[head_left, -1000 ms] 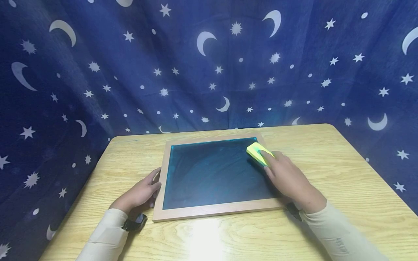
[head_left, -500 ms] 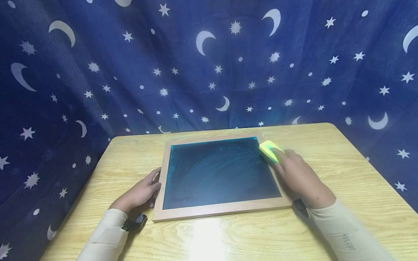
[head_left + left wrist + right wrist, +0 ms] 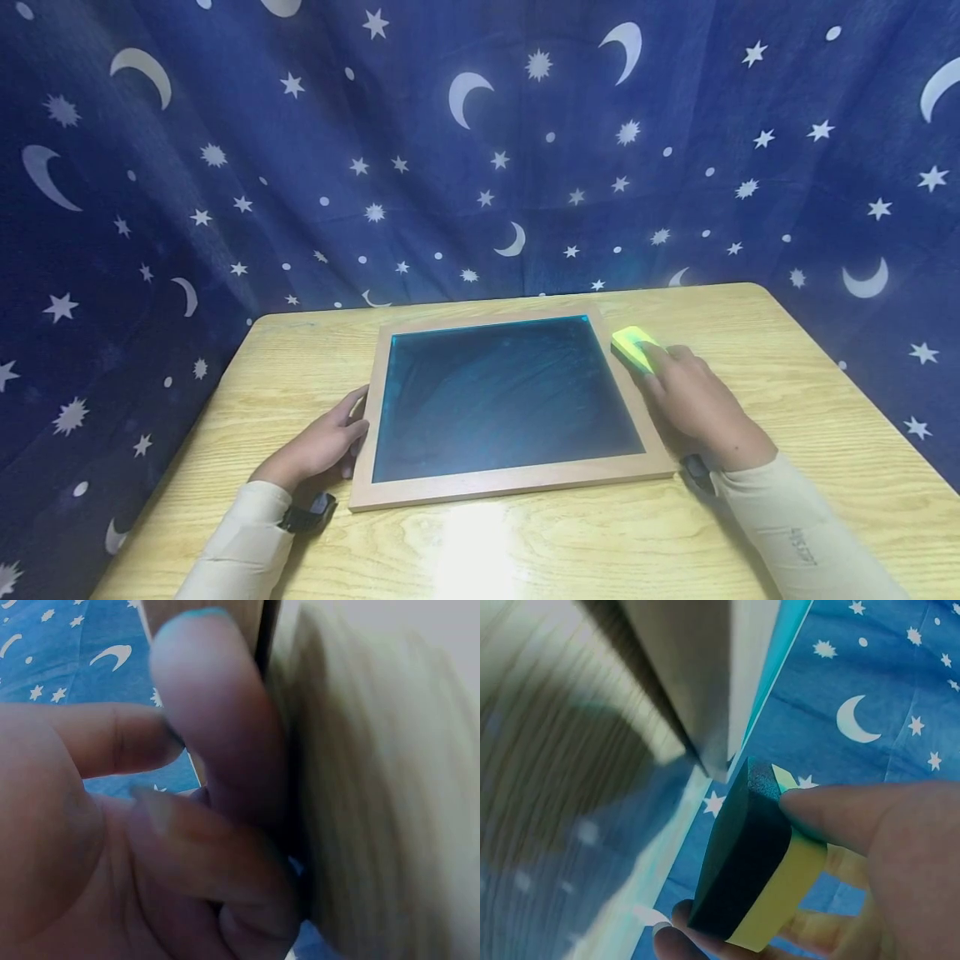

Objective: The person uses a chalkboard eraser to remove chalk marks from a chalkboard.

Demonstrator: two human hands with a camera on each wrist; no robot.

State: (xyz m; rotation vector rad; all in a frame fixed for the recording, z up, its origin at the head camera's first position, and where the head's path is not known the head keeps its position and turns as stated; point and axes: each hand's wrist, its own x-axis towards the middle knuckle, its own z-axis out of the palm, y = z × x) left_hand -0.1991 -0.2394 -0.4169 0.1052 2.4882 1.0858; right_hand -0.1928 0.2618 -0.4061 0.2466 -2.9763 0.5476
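A chalkboard (image 3: 495, 400) in a light wooden frame lies on the table, with faint wipe streaks on its dark surface. At its left edge, my left hand (image 3: 318, 446) holds the frame; the left wrist view shows the thumb at the frame and the other fingers curled against its side, close to the tabletop. My right hand (image 3: 693, 400) grips a yellow chalkboard eraser (image 3: 632, 346) just outside the frame's right side. In the right wrist view the eraser's dark felt (image 3: 742, 855) faces the table, with thumb and fingers on its yellow body.
The wood-grain table (image 3: 540, 542) reaches back to a blue curtain (image 3: 420, 125) printed with moons and stars. A black wrist strap (image 3: 307, 512) sits on the left arm, another strap (image 3: 697, 473) on the right. Bright glare lies on the table in front of the board.
My right hand has carried the eraser rightward, off the board's upper right area, across the frame and past its right side. The left hand and the board stay put.
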